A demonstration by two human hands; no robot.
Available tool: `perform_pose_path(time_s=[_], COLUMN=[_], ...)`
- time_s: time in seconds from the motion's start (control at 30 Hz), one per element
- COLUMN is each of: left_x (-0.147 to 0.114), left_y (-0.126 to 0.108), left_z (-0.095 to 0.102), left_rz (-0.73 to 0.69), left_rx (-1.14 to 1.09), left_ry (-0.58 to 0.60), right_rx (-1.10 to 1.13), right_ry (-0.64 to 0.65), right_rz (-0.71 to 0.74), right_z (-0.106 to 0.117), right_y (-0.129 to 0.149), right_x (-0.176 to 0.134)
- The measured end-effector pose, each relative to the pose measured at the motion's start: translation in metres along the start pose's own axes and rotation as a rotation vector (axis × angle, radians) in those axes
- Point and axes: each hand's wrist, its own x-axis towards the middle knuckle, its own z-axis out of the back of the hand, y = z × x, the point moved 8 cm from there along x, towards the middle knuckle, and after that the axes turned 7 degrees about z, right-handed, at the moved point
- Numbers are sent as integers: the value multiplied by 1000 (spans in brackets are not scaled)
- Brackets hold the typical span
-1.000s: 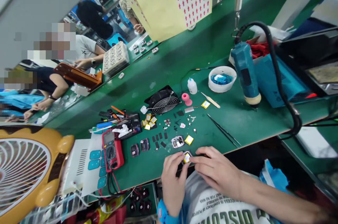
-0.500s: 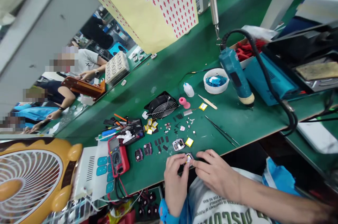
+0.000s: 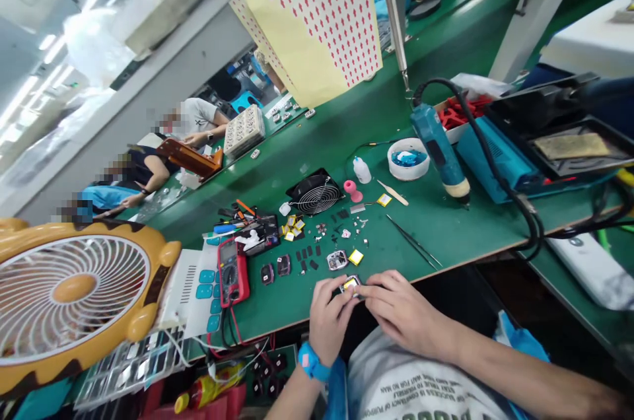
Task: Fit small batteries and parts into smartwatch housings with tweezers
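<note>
At the table's front edge, my left hand (image 3: 327,314) pinches a small dark-rimmed device housing (image 3: 343,287) between thumb and fingers. A yellow-edged, flat battery (image 3: 351,282) shows inside it. My right hand (image 3: 403,308) meets the housing from the right, its bent fingertips pressed on the near edge; they partly hide it. Just beyond lie an open device housing (image 3: 337,260) with bare electronics and a loose flat battery (image 3: 356,257). Two dark housings (image 3: 275,269) and several black pads (image 3: 308,255) rest to the left. A pair of tweezers (image 3: 413,242) lies to the right.
A red multimeter (image 3: 232,273) and a large yellow fan (image 3: 79,294) stand left. Farther back are a black cooling fan (image 3: 316,193), a white bottle (image 3: 362,170) and a white bowl (image 3: 408,159). A blue electric screwdriver (image 3: 440,149) hangs right. Co-workers sit across the bench.
My head view has shifted, so the scene sits lower and farther right at the left side. The battery in the held housing now shows more yellow. Both hands stay on the housing.
</note>
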Motion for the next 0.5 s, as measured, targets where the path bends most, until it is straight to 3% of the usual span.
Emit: perform_pose_path(time_s=[0.3, 0.5], left_x=[-1, 1], left_y=[13, 6], left_z=[-7, -4], left_rz=[-7, 134], left_rx=[-54, -68], left_ry=[6, -32], right_rx=[-45, 123], right_ry=[20, -124], right_rz=[39, -41], right_z=[-6, 0], right_y=[5, -4], right_x=[-1, -9])
